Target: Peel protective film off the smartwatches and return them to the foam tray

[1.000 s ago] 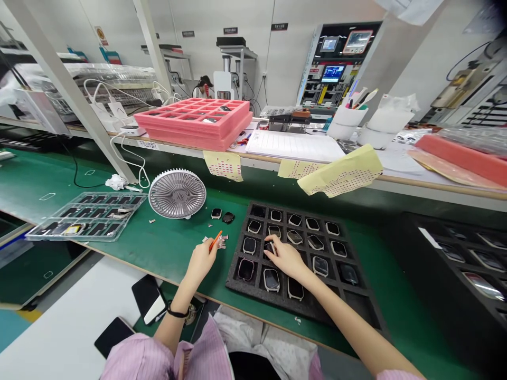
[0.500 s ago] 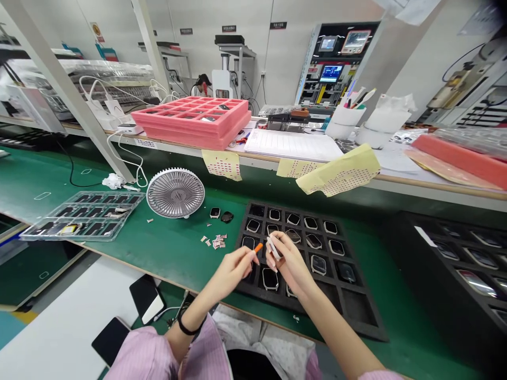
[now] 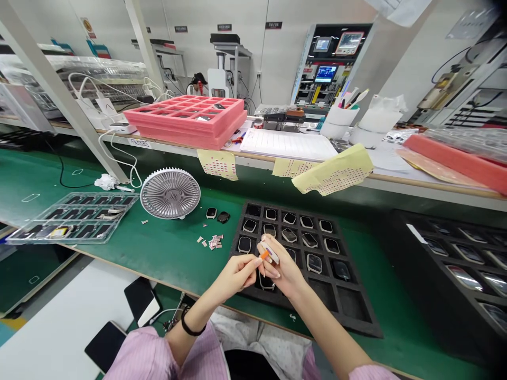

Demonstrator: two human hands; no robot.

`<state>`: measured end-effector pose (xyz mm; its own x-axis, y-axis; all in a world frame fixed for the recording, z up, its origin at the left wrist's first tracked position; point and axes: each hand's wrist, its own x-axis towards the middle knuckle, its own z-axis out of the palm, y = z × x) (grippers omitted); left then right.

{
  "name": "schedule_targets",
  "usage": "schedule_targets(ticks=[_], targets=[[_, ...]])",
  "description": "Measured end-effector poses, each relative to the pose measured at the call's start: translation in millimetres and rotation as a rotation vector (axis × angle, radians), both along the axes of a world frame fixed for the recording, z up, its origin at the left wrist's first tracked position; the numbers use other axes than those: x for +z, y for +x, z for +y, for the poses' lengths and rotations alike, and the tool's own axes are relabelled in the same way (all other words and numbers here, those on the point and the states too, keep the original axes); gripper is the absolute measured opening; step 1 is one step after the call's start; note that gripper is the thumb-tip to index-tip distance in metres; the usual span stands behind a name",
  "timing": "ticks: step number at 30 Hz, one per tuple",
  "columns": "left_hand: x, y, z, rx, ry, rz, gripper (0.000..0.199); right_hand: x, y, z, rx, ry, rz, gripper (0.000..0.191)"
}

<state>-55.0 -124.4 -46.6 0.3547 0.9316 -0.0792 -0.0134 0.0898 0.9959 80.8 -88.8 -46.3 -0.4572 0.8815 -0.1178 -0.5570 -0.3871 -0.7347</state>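
Note:
My left hand [image 3: 237,273] pinches a small orange stick [image 3: 264,255] between thumb and fingertips. The stick's end meets the side of a pale smartwatch case [image 3: 272,253], which my right hand [image 3: 285,270] grips by its edges. Both hands are over a black foam tray [image 3: 358,303], whose pockets hold several smartwatches [image 3: 314,263]. Some pockets at the near right hold nothing. My fingers hide part of the case and a few pockets. Left of the tray lie a small pile of pale pieces [image 3: 215,243] and a watch case [image 3: 211,212].
A round fan [image 3: 171,193] stands on the green bench, beside a clear plastic tray [image 3: 75,216] of dark parts. At right is another black tray [image 3: 431,285] with watches. Pink foam trays [image 3: 186,129] rest on the shelf, with yellow dotted sheets [image 3: 332,171] hanging from its edge.
My left hand has brought the orange stick right and slightly down, from apart to touching the watch case. My right hand has tilted the case and shifted slightly left. The view has shifted slightly.

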Motion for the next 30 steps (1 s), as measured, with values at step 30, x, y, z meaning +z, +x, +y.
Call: schedule_targets(ticks=[30], targets=[[-28.0, -60.5, 21.2, 0.378, 0.081, 0.397, 0.049, -47.5, 35.2, 29.9, -0.363, 0.53, -1.027, 0.017]])
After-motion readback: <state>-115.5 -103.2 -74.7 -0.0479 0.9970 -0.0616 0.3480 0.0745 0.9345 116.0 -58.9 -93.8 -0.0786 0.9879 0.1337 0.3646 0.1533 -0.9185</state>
